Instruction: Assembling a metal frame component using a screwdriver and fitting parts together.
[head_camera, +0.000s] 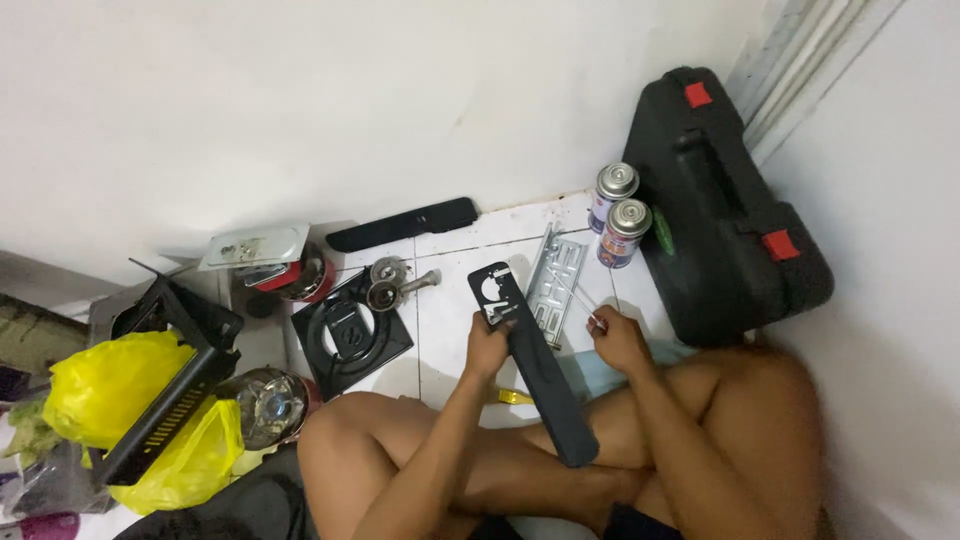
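Present are two hands, left (487, 347) and right (619, 339), two gas cans (612, 192) (623, 232), two yellow bags (108, 385) (190, 462), two long black panels (535, 365) (403, 224), one black case (722, 205), one metal bracket (556, 282), and one square black grate (351, 334).

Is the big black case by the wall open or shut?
Shut: the black case leans on the wall, halves together, red latches down.
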